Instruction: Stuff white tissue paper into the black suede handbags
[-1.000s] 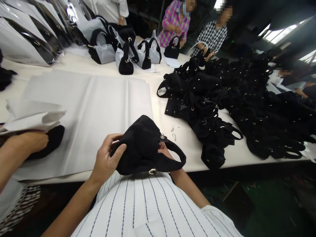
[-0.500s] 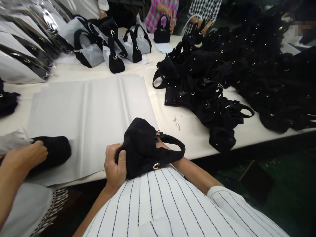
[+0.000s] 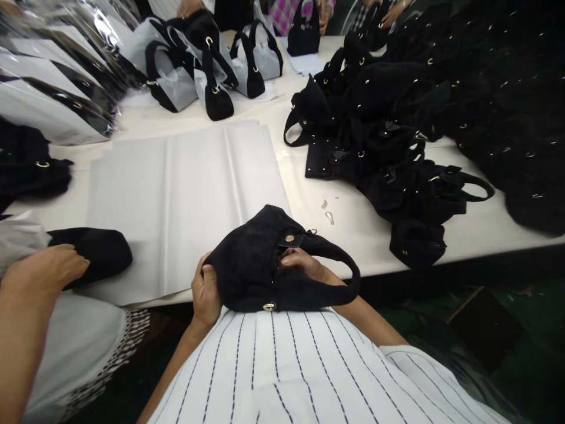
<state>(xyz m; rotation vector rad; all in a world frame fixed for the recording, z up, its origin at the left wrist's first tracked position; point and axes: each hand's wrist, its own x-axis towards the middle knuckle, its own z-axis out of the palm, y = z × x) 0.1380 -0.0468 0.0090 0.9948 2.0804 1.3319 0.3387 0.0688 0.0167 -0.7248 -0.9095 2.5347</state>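
A black fabric handbag (image 3: 247, 265) lies on its side against my striped shirt, its base to the left and its handle loop to the right. My left hand (image 3: 206, 294) grips the base end, thumb on the near face. At the opening, below a dark tab with a metal snap, is my right hand (image 3: 304, 263), reaching through the handle. Its fingers are curled at the bag's mouth, and their tips are hidden inside. A gold-coloured ring (image 3: 269, 307) shows on the bag's near edge.
Grey-white sheets (image 3: 189, 194) lie stacked beyond the bag. Many black handbags (image 3: 375, 147) are heaped to the right; paper-wrapped ones (image 3: 214, 88) stand at the back. On the left, a co-worker's hand (image 3: 53, 265) holds another black bag (image 3: 108, 253). Other people work across the table.
The handbag has turned so that its opening and snap tab show more. My right hand now shows at the mouth, its fingers partly inside. The view has shifted left.
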